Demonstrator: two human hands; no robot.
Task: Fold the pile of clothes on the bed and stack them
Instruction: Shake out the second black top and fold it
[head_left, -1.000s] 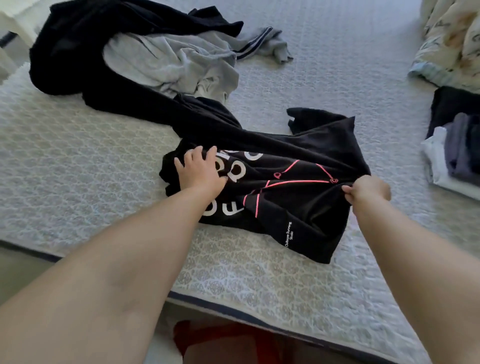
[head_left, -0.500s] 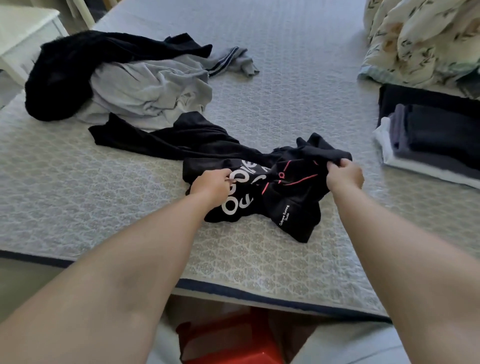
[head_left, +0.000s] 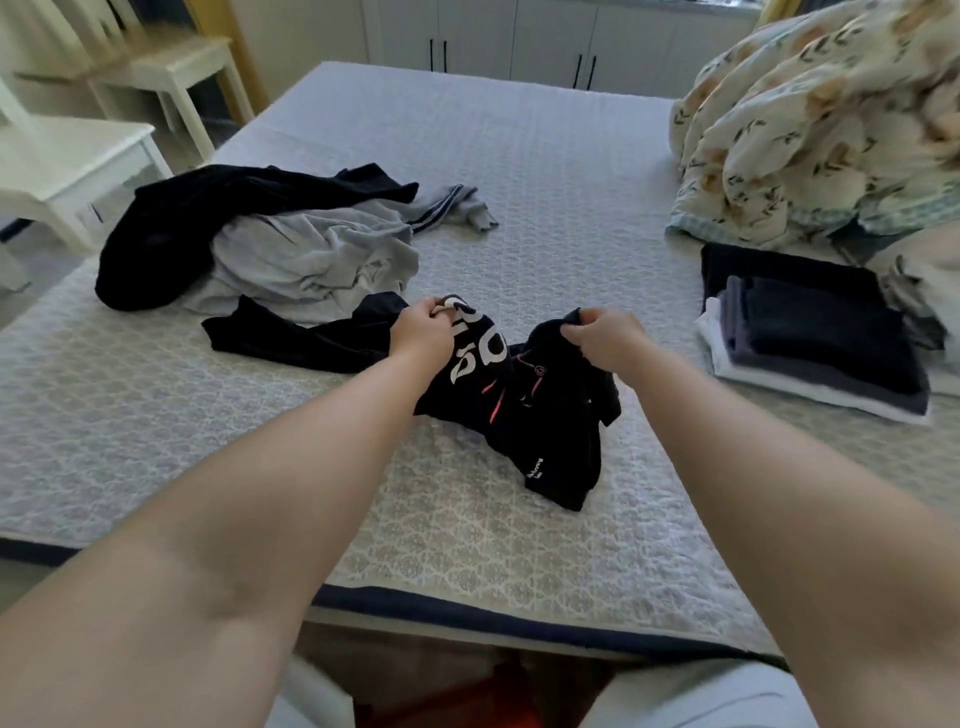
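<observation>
Quilted bed (head_left: 519, 156); white cabinets (head_left: 519, 41) behind.

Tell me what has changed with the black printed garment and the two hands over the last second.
The left hand, flat on the black garment with white lettering and pink lines a second ago, now grips it. Both hands lifted it into a bunch; the right hand kept its grip. The unfolded grey and black pile and the folded stack stayed put.
</observation>
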